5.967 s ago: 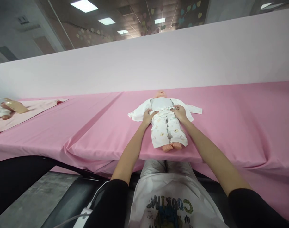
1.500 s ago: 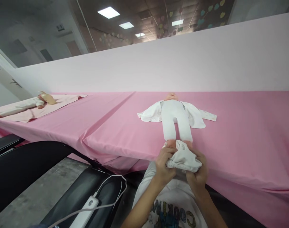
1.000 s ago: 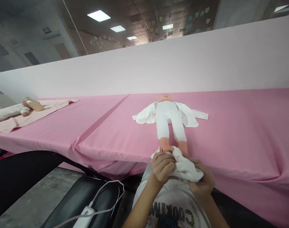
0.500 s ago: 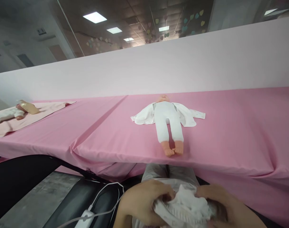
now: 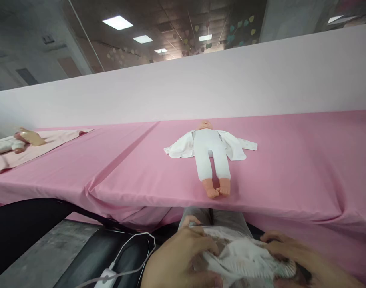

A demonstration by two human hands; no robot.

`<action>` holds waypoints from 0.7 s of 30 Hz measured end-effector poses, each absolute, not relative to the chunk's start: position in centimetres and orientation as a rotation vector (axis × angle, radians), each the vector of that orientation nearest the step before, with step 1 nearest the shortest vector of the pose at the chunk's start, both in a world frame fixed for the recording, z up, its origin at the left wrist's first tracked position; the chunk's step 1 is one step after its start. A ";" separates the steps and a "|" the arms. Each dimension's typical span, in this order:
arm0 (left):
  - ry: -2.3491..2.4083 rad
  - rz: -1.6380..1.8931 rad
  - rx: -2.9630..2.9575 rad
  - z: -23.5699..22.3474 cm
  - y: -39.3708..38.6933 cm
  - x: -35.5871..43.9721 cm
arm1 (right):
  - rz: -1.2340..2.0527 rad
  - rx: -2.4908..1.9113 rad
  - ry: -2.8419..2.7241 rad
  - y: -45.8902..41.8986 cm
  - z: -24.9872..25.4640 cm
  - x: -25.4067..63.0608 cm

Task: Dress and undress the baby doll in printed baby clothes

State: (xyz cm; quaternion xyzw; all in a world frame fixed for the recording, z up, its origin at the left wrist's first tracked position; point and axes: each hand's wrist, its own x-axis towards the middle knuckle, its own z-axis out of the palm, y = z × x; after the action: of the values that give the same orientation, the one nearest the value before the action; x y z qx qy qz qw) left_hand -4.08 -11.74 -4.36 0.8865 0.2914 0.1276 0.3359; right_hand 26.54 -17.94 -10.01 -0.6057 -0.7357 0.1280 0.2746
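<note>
Over my lap, a crumpled white diaper with gathered elastic edges is spread between both hands. My left hand grips its left side, the fingers curled over the material. On the opposite side, my right hand has its fingers bent around the edge; some of them are hidden. Beyond my knees a baby doll lies on its back on the pink-covered table, feet toward me. Its body is white, and a white open shirt is spread out under it with the sleeves to the sides.
At the far left, another doll lies on a pale pink cloth beside a yellowish bottle-like object. A white partition borders the table's back. A black chair with a white power strip and cable stands to my left.
My hands have moved farther apart, the right one shifting right, and the diaper is stretched wider between them. The doll and its shirt stay where they were.
</note>
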 end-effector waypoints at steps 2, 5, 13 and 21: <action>0.776 0.414 2.353 -4.0 -11.6 -4.1 | 0.308 -1.593 -2.086 -17.3 -9.0 25.8; 0.830 0.608 2.420 -3.9 -11.4 -4.3 | 0.203 -1.522 -2.149 -17.1 -8.5 25.5; 0.922 1.329 2.654 -4.7 -11.8 -4.1 | -0.097 -1.348 -2.107 -17.6 -7.1 25.1; 1.052 1.029 2.529 -5.8 -9.9 -2.5 | -0.214 -1.190 -1.967 -14.7 -6.0 23.6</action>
State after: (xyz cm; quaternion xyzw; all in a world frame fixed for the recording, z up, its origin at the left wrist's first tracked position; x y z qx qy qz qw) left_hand -2.47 -9.88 -5.77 0.8593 0.3575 0.3496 0.1074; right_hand 23.64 -14.66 -6.04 -0.4713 -0.7792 -0.0849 0.4043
